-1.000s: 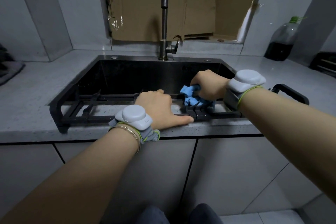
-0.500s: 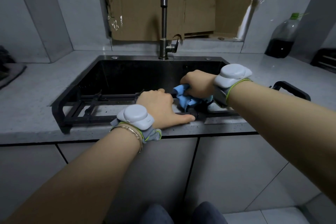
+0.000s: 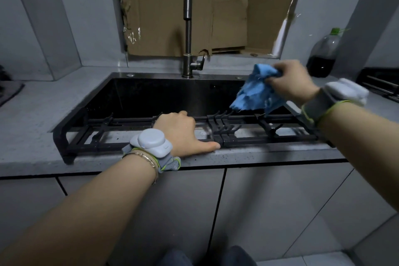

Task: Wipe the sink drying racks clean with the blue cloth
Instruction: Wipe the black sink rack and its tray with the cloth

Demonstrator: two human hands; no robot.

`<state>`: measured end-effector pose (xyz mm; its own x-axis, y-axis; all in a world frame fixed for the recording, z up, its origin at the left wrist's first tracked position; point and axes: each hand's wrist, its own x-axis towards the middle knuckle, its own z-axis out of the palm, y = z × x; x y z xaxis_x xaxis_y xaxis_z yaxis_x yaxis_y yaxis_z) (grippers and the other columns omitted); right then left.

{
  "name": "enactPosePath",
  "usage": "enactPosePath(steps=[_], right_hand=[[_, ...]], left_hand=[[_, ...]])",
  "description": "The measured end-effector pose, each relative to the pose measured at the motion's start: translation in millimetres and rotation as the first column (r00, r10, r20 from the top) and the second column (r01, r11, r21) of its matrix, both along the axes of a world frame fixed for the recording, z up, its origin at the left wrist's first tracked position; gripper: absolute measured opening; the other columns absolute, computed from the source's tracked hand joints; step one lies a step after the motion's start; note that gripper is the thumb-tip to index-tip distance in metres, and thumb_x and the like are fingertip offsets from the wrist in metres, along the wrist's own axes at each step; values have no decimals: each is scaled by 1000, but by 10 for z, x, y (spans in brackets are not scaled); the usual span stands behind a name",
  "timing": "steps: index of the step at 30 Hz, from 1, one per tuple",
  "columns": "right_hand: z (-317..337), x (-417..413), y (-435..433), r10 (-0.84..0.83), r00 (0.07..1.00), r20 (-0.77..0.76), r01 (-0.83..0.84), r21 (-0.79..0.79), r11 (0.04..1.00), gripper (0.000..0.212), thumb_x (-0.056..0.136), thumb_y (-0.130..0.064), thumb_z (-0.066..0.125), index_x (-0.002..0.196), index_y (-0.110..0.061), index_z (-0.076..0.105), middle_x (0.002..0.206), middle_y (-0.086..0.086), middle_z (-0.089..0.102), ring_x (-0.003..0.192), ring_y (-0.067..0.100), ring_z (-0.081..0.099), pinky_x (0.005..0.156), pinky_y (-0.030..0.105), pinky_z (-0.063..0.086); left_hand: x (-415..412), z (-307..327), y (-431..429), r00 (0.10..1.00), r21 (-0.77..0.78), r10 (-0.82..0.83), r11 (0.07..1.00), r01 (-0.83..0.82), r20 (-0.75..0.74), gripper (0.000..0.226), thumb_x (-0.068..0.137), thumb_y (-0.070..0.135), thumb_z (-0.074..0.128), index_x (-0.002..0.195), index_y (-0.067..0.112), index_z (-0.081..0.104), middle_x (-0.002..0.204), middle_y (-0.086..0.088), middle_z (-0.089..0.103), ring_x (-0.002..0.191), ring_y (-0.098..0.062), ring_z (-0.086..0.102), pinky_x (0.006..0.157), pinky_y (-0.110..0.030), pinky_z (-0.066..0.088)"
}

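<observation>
A black drying rack [image 3: 103, 134] with upright prongs lies across the front edge of the dark sink [image 3: 164, 95]. My left hand [image 3: 181, 134] rests on the rack's middle, fingers curled over the far bar and the thumb stretched along the near bar. My right hand [image 3: 289, 82] is raised above the sink's right rear corner and grips the crumpled blue cloth [image 3: 257, 93]. The cloth hangs down clear of the rack, its lowest corner just above the right-hand prongs.
A tall metal tap [image 3: 187, 28] stands behind the sink, with brown cardboard [image 3: 194, 6] on the wall behind it. A dark bottle with a green cap [image 3: 323, 54] stands on the grey counter at the right. Another black rack [image 3: 380, 84] lies at the far right.
My right hand has lifted the blue cloth off the rack's middle and carried it up and to the right. My left hand stays on the rack.
</observation>
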<state>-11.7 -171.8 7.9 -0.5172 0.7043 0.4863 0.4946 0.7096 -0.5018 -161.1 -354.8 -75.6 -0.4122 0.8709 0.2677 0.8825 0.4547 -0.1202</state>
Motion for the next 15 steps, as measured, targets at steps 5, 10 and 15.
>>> enactPosePath(steps=[5,10,15], right_hand=[[33,158,-182,122,990,-72,-138,-312,940,19,81,4,56,99,2,61,100,22,65,90,33,64,81,47,54],[-366,94,-518,309,757,576,-339,-59,939,29,81,-20,68,109,-12,66,101,5,65,92,20,59,78,26,45],[-556,142,-398,324,845,426,-307,-112,945,31,79,-27,72,104,-11,66,104,6,65,98,21,57,84,30,44]], left_hand=[[145,5,197,999,16,-47,999,46,22,77,62,90,39,77,17,57,99,-1,57,91,-23,59,69,-31,40],[259,5,330,999,25,-38,999,38,11,84,62,90,39,93,15,64,104,-5,58,93,-26,60,67,-30,38],[253,19,301,999,-2,-29,1000,29,38,73,63,87,43,86,20,58,107,-3,58,91,-24,60,66,-30,38]])
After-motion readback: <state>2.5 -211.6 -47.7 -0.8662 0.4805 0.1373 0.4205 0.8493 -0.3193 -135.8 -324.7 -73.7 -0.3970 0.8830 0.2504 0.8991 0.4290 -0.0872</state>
